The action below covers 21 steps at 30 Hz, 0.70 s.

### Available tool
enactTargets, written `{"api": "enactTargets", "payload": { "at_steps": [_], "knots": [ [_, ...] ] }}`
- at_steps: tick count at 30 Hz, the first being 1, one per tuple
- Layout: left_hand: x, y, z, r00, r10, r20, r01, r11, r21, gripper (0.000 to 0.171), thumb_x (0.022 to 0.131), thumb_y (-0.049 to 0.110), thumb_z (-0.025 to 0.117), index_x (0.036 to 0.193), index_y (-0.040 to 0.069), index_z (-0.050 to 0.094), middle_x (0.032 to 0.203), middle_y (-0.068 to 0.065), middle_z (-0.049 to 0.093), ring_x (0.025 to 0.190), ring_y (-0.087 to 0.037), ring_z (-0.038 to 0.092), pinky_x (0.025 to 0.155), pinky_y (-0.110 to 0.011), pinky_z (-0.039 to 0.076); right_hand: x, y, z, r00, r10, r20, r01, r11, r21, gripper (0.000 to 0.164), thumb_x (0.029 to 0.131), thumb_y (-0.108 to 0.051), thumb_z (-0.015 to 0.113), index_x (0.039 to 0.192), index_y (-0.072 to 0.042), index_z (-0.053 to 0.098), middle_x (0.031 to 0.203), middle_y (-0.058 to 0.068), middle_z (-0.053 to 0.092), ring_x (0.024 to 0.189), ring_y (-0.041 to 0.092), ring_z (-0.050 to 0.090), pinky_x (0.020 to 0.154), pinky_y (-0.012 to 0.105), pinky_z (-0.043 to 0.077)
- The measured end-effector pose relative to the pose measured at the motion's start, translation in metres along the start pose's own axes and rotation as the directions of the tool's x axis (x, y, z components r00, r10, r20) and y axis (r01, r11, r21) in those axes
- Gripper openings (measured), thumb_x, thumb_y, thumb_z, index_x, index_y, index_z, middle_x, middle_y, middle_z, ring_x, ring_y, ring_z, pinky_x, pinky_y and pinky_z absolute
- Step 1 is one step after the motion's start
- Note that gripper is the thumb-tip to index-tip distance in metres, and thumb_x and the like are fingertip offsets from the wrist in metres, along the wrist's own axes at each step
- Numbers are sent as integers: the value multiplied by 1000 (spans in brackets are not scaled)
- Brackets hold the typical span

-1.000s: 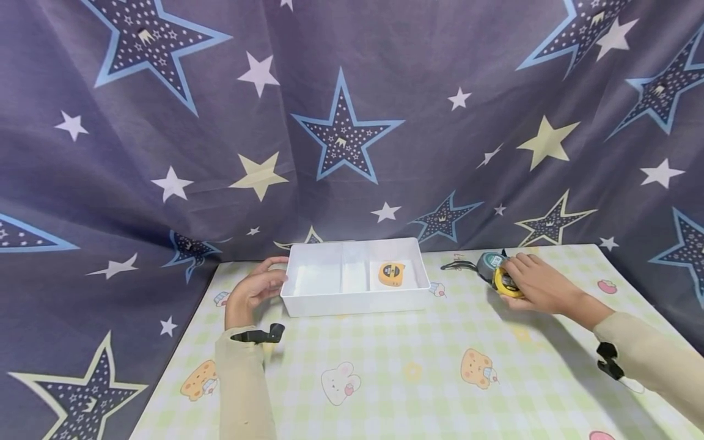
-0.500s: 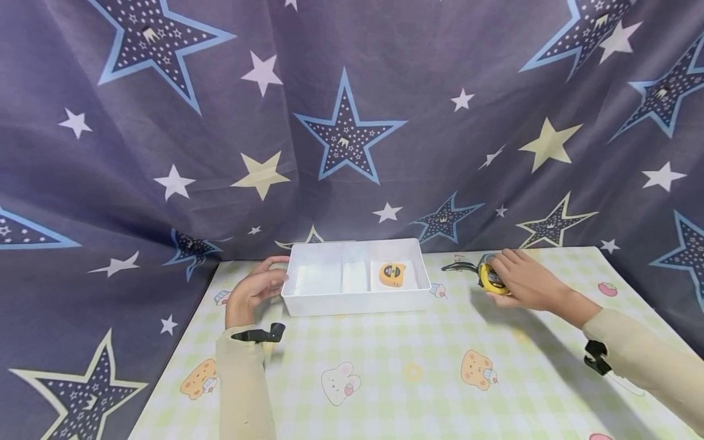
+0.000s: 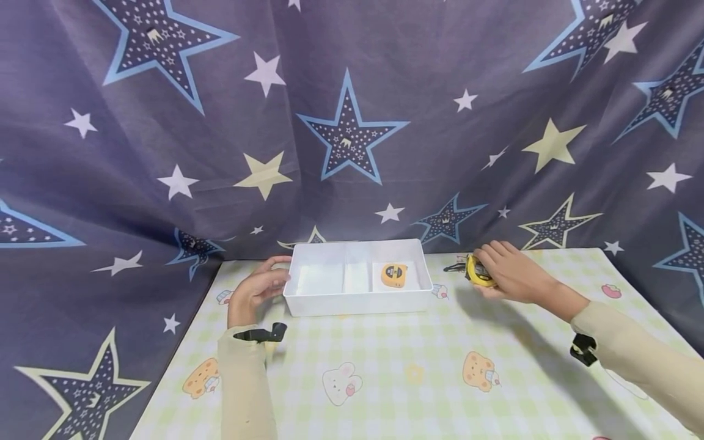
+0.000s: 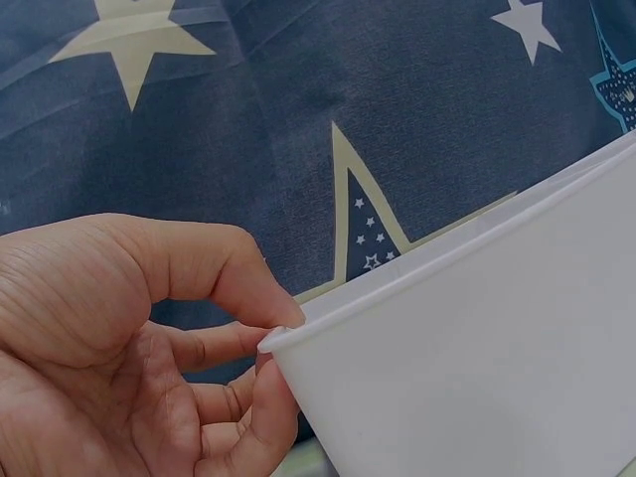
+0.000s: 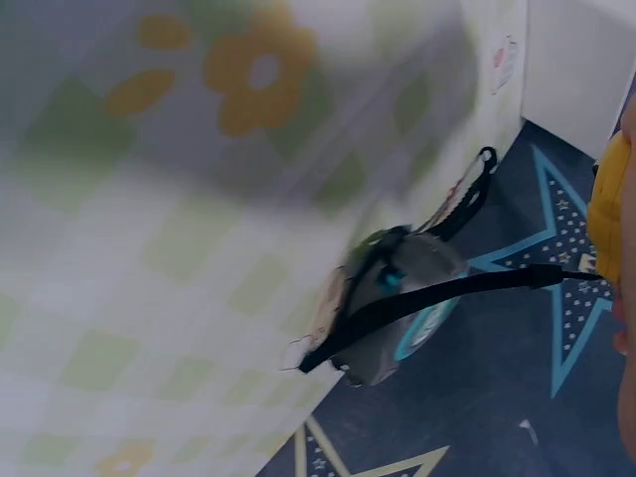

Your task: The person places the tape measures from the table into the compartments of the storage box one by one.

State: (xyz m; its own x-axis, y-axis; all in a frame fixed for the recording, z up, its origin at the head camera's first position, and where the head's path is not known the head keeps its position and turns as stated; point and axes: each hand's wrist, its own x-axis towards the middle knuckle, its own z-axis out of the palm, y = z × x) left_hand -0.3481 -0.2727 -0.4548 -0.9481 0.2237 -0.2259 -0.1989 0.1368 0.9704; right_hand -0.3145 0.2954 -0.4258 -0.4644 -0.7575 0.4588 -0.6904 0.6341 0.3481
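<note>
Dark star-printed fabric (image 3: 346,201) backs a white rectangular plastic box (image 3: 360,304), left hand (image 3: 256,290) pinching it; at its three o'clock, right hand (image 3: 514,273) grips a rounded yellow-black tape measure (image 3: 480,273): likely a carry step, next needing steadiness.

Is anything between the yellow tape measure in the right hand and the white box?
A black strap lies on the table between the yellow tape measure, held raised in the right hand, and the white box. Nothing taller shows there except the box's own wall.
</note>
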Motion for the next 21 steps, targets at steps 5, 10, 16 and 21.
{"api": "enactTargets", "payload": {
  "at_steps": [5,10,16,21],
  "knots": [
    [-2,-1,-1,1000,19,1,-19,1000,15,64,94,5,58,154,8,34,67,14,51,65,-3,47,78,-23,51,15,-2,-3,1000,0,-21,0,1000,-5,76,101,-66,27,120,3,53,99,17,55,91,34,50,87,50,45],
    [-1,-2,0,1000,16,1,-16,1000,11,66,94,4,58,155,9,33,66,14,50,66,-3,47,81,-24,51,30,-2,-9,1000,9,-24,-9,1000,2,66,97,-59,46,121,2,52,98,15,54,90,33,49,84,49,44],
    [-2,-3,-1,1000,21,-1,-21,1000,19,66,95,6,58,156,9,33,70,13,48,71,-4,48,80,-23,50,49,-2,-16,998,14,-59,-14,1000,-2,73,100,-65,33,119,2,52,96,15,54,89,33,50,80,48,44],
    [-3,-3,0,1000,28,-13,-28,1000,11,64,94,5,57,154,9,35,68,13,49,72,-4,49,78,-22,51,64,-2,-24,997,19,-72,-20,1000,-8,77,100,-67,25,118,2,52,96,16,55,89,34,51,82,49,45]
  ]
}}
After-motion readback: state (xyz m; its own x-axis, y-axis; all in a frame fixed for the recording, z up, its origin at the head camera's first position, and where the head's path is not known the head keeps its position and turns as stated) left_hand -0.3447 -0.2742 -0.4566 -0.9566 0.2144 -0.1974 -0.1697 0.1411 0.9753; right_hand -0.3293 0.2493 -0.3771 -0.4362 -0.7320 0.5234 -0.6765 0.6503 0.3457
